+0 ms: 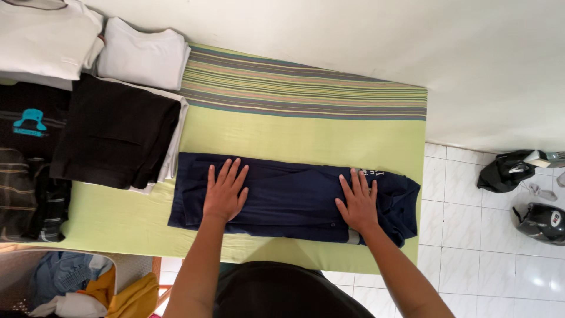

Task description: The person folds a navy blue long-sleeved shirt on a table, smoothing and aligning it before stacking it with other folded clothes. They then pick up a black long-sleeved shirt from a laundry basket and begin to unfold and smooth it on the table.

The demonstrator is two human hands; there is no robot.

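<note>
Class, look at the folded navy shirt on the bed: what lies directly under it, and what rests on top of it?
Under the navy shirt lies a green sheet; the part beneath is covered. On top, the left hand and right hand press flat.

A plain white wall (329,35) stands behind a green bed (306,138). White floor tiles (471,259) shine beside it.
</note>
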